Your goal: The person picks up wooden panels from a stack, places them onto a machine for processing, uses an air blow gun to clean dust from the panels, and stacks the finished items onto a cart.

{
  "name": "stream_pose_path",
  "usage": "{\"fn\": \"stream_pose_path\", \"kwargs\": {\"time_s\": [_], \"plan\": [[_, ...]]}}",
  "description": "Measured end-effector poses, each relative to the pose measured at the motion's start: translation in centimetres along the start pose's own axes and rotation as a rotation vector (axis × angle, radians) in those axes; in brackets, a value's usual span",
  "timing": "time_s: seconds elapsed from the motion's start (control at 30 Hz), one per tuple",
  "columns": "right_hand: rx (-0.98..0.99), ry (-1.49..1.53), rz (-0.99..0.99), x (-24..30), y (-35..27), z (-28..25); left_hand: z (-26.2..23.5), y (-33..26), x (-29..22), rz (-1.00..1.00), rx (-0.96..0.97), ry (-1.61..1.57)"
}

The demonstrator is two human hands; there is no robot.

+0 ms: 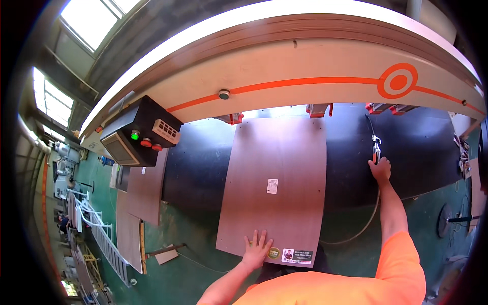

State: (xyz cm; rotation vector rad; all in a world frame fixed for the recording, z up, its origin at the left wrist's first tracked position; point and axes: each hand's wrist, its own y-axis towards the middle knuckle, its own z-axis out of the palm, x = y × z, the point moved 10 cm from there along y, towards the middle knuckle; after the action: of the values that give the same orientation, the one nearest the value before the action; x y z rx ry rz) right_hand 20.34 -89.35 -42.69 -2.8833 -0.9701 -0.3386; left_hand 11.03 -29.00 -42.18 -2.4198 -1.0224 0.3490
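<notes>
A long brown wood-look panel lies on the black machine table, its near end jutting out toward me. My left hand rests flat on that near end with fingers spread, beside a round gold sticker and a printed label. Another small white label sits mid-panel. Off to the right, my right hand is wrapped round an air blow gun, held over the black table and pointing away from me. A hose hangs below that hand.
Above the table spans a pale machine beam with an orange stripe and red-edged clamps beneath. A control box with buttons hangs at left. More brown panels and a roller conveyor stand left; assorted tools lie far right.
</notes>
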Motion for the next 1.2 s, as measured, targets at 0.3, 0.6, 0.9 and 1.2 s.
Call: {"fn": "stream_pose_path", "kwargs": {"time_s": [0.3,0.6,0.9,1.2], "plan": [[0.889,1.073,0.069,6.0,-6.1,3.1,-1.6,1.4,-0.8,-0.041,0.004,-0.026],[0.192,0.243,-0.264,5.0,-9.6,-6.5,-3.1,1.7,-1.5,-0.006,-0.114,-0.042],[0.739,0.691,-0.099,11.2,-21.9,-8.9,-4.6,5.5,-0.4,0.025,-0.234,-0.035],[0.989,1.249,0.085,22.3,-32.5,-11.1,-5.9,9.5,0.7,0.001,-0.197,-0.043]]}}
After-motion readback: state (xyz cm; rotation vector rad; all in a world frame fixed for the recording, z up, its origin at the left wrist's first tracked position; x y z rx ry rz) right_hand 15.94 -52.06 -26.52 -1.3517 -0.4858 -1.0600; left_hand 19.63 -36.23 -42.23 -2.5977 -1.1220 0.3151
